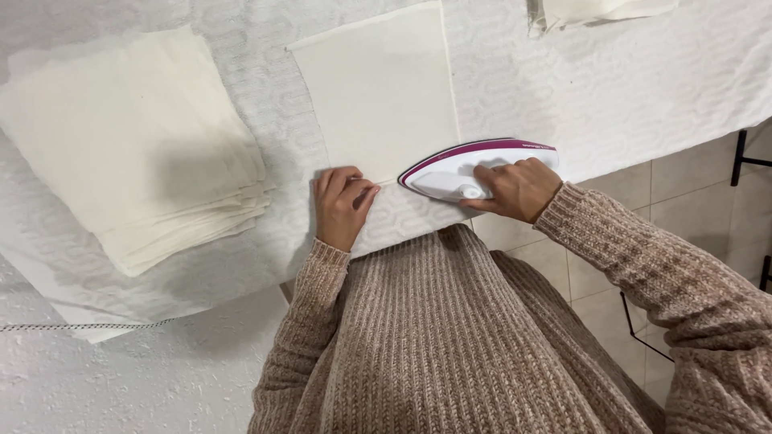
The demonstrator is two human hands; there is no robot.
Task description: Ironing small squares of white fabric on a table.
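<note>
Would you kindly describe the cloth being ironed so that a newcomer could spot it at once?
On the white textured cover, look between the left hand and the iron gripped by the right hand. The cloth is the single flat cream rectangle there, unlike the thick stack to its left.

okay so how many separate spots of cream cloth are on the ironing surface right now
3: a single flat piece under the left hand and the iron; a stack at left, its layers uncountable; a bundle at the top edge, partly cut off.
</note>
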